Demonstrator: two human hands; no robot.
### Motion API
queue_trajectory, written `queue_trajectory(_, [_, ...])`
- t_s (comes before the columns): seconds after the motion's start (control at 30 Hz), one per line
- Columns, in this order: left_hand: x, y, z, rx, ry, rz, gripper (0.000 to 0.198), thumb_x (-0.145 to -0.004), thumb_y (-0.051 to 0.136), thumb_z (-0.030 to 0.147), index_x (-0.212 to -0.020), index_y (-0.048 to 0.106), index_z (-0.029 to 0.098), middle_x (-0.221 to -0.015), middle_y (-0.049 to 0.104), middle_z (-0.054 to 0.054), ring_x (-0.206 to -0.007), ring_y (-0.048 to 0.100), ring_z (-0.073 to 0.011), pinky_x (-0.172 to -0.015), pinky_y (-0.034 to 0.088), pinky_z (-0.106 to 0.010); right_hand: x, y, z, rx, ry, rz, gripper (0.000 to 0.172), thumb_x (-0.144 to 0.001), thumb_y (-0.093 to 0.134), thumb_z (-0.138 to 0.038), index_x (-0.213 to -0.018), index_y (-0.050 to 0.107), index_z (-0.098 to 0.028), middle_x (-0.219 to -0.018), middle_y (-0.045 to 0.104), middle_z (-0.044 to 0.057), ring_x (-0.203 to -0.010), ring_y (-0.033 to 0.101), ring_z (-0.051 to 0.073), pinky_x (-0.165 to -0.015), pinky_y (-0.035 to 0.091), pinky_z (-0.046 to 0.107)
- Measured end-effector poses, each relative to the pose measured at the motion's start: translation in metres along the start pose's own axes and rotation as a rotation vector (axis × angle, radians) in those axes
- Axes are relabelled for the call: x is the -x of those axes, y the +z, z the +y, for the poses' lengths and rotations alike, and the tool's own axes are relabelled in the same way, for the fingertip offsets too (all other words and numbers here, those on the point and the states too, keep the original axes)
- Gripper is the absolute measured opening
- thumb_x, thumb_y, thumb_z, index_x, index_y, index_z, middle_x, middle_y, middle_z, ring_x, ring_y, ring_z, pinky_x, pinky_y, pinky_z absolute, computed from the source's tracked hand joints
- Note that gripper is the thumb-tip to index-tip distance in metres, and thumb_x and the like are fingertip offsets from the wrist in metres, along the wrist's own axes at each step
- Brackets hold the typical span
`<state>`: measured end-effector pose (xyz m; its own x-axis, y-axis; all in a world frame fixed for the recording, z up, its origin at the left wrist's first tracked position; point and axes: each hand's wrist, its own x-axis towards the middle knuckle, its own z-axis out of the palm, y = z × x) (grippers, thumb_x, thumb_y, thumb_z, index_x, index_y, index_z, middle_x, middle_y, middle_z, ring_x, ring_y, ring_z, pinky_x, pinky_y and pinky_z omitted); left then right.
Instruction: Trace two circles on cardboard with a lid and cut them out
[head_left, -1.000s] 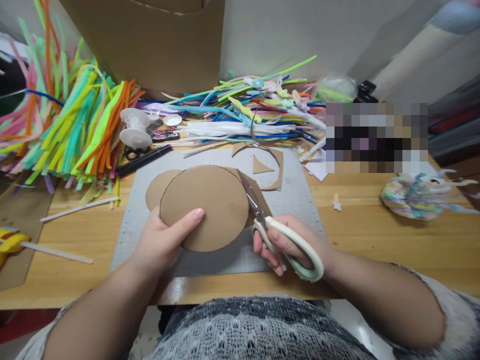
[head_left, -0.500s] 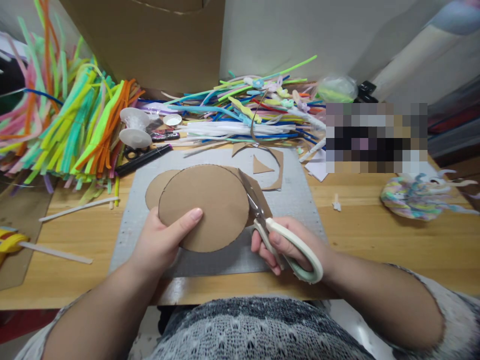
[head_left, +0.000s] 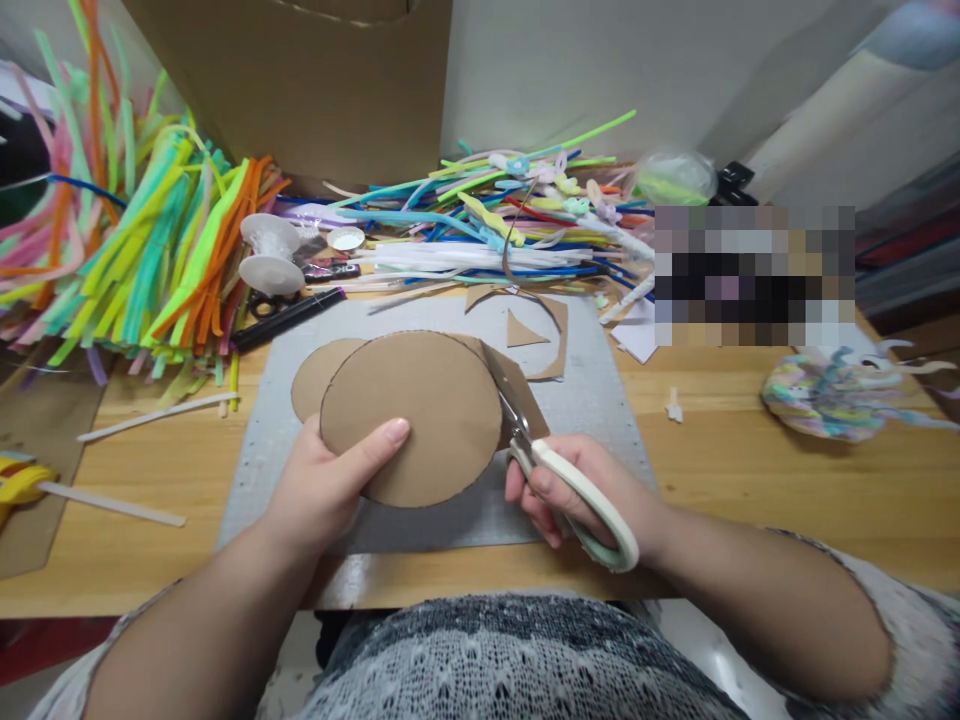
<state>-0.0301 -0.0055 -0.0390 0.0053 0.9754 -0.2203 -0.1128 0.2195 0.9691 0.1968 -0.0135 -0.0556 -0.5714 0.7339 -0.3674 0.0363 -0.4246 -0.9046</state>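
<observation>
My left hand (head_left: pixel 330 475) grips a round cardboard piece (head_left: pixel 420 410) at its left side, thumb on top and fingers hidden beneath. A leftover cardboard flap (head_left: pixel 529 395) joins on at the right of the round. My right hand (head_left: pixel 592 490) is closed around the white handles of a pair of scissors (head_left: pixel 514 410). Their blades lie along the round's right edge, at the flap. Partly under the round, a second cardboard disc (head_left: pixel 307 375) shows at the left. Below everything lies a grey cutting mat (head_left: pixel 255 480).
Cardboard offcuts (head_left: pixel 555 350) lie at the mat's far right. Bundled pipe cleaners (head_left: pixel 172 240) fill the back left, with loose ones (head_left: pixel 480 255) behind the mat. A wire spool (head_left: pixel 270 255) and black marker (head_left: pixel 289 320) sit between. A yellow glue gun (head_left: pixel 26 482) is far left; a pastel woven piece (head_left: pixel 825 395) right.
The round cardboard has shifted slightly to the right with my left hand. The scissors' handles have drawn closer together as the blades close at the edge.
</observation>
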Motion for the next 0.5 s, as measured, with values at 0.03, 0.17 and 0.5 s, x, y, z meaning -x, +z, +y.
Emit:
queue_trajectory(0.03, [0.0002, 0.0016, 0.0021, -0.004, -0.006, -0.001, 0.057, -0.069, 0.073, 0.034, -0.120, 0.056, 0.018, -0.105, 0.068, -0.009, -0.100, 0.062, -0.0306, -0.083, 0.055, -0.038, -0.0001, 0.0003, 0.0002, -0.002, -0.008, 0.001, 0.049, -0.071, 0.058, -0.063, -0.071, 0.053, -0.015, -0.047, 0.048, -0.005, -0.037, 0.043, 0.004, -0.036, 0.031, 0.017])
queue_trajectory(0.17, [0.0012, 0.0038, 0.0042, -0.029, -0.008, 0.032, 0.058, -0.068, 0.073, 0.036, -0.120, 0.056, 0.017, -0.105, 0.068, -0.010, -0.101, 0.062, -0.0322, -0.083, 0.055, -0.040, -0.0004, 0.0022, 0.0009, -0.037, -0.019, 0.013, 0.048, -0.071, 0.059, -0.062, -0.069, 0.052, -0.015, -0.045, 0.046, -0.007, -0.035, 0.040, 0.003, -0.034, 0.029, 0.017])
queue_trajectory(0.5, [-0.0010, -0.0024, 0.0033, -0.004, -0.038, -0.007, 0.060, -0.067, 0.074, 0.035, -0.121, 0.056, 0.018, -0.105, 0.068, -0.011, -0.099, 0.063, -0.0328, -0.082, 0.056, -0.040, 0.0004, 0.0038, 0.0050, -0.111, 0.035, 0.009, 0.047, -0.069, 0.063, -0.061, -0.065, 0.051, -0.016, -0.040, 0.045, -0.007, -0.031, 0.040, 0.003, -0.029, 0.025, 0.015])
